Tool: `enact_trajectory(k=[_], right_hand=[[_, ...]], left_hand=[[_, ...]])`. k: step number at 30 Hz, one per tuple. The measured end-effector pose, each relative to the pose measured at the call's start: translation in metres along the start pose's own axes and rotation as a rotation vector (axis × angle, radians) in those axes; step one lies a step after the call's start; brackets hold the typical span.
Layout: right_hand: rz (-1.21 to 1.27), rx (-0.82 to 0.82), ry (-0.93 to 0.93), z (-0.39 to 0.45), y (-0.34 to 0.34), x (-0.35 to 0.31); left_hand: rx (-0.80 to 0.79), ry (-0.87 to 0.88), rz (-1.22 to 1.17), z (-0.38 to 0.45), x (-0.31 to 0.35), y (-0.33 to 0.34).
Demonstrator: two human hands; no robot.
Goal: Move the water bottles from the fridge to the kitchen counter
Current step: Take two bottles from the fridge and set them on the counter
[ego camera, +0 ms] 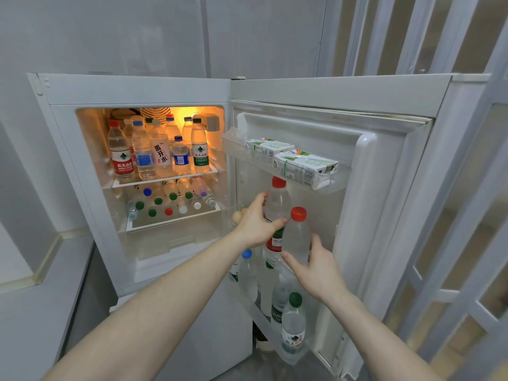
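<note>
The small white fridge [137,89] stands open, its door [384,188] swung to the right. My left hand [255,224] grips a red-capped water bottle [278,202] in front of the door. My right hand [316,270] grips a second red-capped water bottle [297,237] just below and to the right of the first. Both bottles are upright, lifted above the door's lower rack [258,312], where several more bottles stand with blue and green caps. Inside, several bottles stand on the top shelf [165,181], and several lie with caps outward on the lower shelf [176,220].
Milk cartons [302,163] lie in the door's upper bin, just above the held bottles. A grey counter surface [41,312] sits at lower left beside the fridge. A white folding lattice door [453,243] stands to the right, close behind the fridge door.
</note>
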State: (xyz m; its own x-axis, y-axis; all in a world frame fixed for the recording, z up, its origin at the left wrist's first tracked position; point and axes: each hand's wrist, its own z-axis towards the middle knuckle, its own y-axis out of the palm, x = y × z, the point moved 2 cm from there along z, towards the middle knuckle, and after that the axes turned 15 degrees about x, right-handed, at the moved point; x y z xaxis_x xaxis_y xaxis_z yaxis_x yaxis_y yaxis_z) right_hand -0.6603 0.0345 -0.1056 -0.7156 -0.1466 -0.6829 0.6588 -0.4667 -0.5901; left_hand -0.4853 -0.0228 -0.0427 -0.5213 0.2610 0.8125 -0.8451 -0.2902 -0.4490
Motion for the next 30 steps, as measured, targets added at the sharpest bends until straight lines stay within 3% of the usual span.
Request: enact_trajectory(k=[4,12,20,26,30], right_hand=[[0.023,0.009,0.009,-0.007,0.006,-0.003],[0.122,0.063,0.022,-0.022,0.017,-0.022],[0.241,0.127,-0.047,-0.030,0.005,-0.074],[0.402,0.039,-0.117,-0.029,0.012,-0.147],[0.447,-0.050,-0.138,-0.035,0.036,-0.178]], left_hand=[[0.042,0.030,0.078,-0.002,-0.013,-0.009],[-0.016,0.018,-0.106,-0.032,-0.029,-0.055],[0.136,0.101,-0.219,-0.058,-0.016,-0.134],[0.188,0.165,-0.166,-0.068,-0.017,-0.202],[0.234,0.102,-0.112,-0.078,-0.036,-0.233]])
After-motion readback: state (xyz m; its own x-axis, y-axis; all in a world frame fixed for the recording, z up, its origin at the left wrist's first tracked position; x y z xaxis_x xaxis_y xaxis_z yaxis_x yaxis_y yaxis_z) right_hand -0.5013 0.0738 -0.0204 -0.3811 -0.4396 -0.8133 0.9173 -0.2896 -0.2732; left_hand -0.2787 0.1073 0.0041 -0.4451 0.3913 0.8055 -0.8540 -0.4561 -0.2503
